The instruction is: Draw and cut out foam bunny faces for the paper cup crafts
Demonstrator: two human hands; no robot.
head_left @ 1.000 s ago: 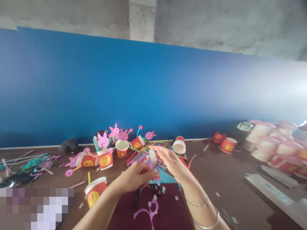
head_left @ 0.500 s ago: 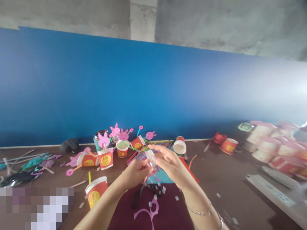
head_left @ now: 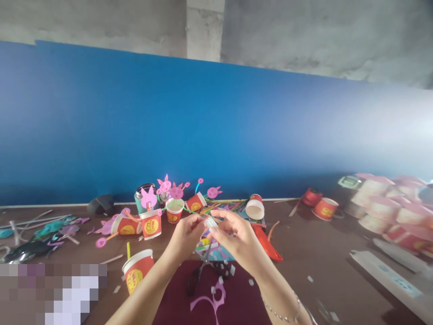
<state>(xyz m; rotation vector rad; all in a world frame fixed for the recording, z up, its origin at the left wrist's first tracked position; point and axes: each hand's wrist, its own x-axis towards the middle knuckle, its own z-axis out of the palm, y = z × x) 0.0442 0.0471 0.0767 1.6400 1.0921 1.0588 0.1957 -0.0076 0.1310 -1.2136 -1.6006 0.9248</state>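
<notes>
Both my hands meet above the middle of the table, holding a small white piece with faint stripes (head_left: 211,222); its exact kind is unclear. The fingertips of my left hand (head_left: 189,232) pinch its left side. My right hand (head_left: 237,232) grips it between thumb and fingers from the other side. Just below lie black-handled scissors (head_left: 193,282) on a dark red mat (head_left: 176,307). A purple paper offcut (head_left: 219,298) rests near them, among several small white bits. Behind my hands is a heap of coloured strips, partly hidden.
A red paper cup (head_left: 138,271) with a yellow straw stands left of my forearm. Farther back are cups with pink animal faces (head_left: 149,197). A red pouch (head_left: 267,243) lies right of my hand; stacked cups (head_left: 382,203) stand far right. A blue partition (head_left: 203,126) closes the back.
My hands have drawn slightly lower and the white piece has turned flatter between my fingers. More of the scissors and yellow item beneath now shows. The view has shifted slightly.
</notes>
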